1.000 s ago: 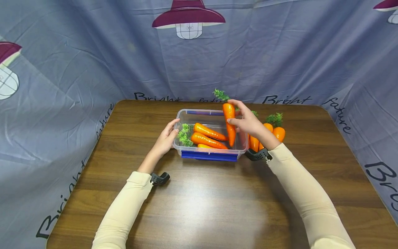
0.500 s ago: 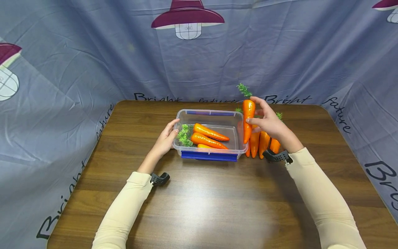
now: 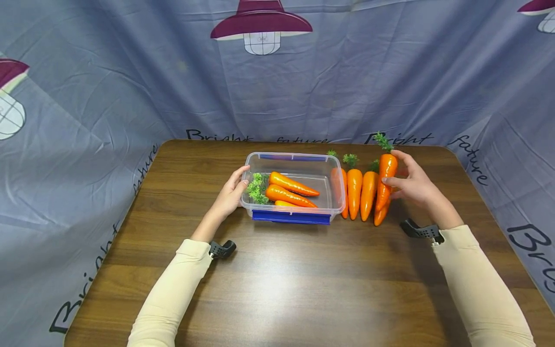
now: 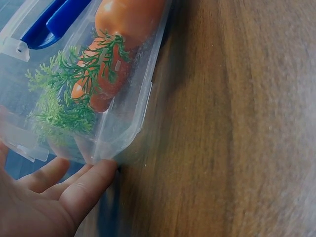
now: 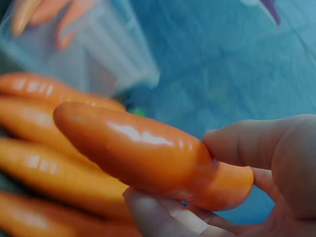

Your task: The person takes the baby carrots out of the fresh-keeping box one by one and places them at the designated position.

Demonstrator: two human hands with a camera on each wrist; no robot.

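My right hand (image 3: 414, 183) grips an orange carrot (image 3: 386, 180) with a green leafy top, thumb on one side and fingers on the other. In the right wrist view this carrot (image 5: 143, 153) points its tip left across the row. In the head view it overlaps the rightmost carrot (image 3: 380, 217) of several lying side by side. My left hand (image 3: 230, 193) rests against the left end of a clear plastic box (image 3: 325, 210), with fingertips at its rim. The left wrist view shows fingers (image 4: 91, 185) touching the box's outer wall. Inside lie carrots (image 3: 289, 195), their green tops (image 3: 258, 188) to the left.
The row of carrots (image 3: 354, 190) lies just right of the box, the nearest one partly seen through its wall. A blue latch (image 3: 290, 217) hangs on the box's front side. A patterned grey-blue curtain (image 3: 277, 96) stands behind the wooden table (image 3: 269, 279).
My right hand has carried the carrot from over the box to the right, past the row to its far end. My left hand and the box have stayed in place.
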